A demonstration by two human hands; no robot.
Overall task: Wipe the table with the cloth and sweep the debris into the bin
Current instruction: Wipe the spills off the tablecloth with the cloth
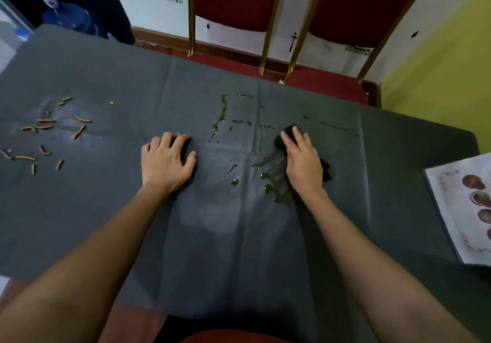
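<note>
A dark grey covered table fills the view. My right hand presses flat on a black cloth, which shows at my fingertips and beside my palm. Green liquid streaks and puddles lie in the table's middle, just left of the cloth. My left hand rests palm down on the table with fingers spread, holding nothing. Several orange debris strips are scattered at the left side of the table. No bin is in view.
Two red chairs with gold frames stand behind the far edge. A printed sheet with pictures lies at the right edge. A blue water bottle stands on the floor at far left. A yellow wall is at the right.
</note>
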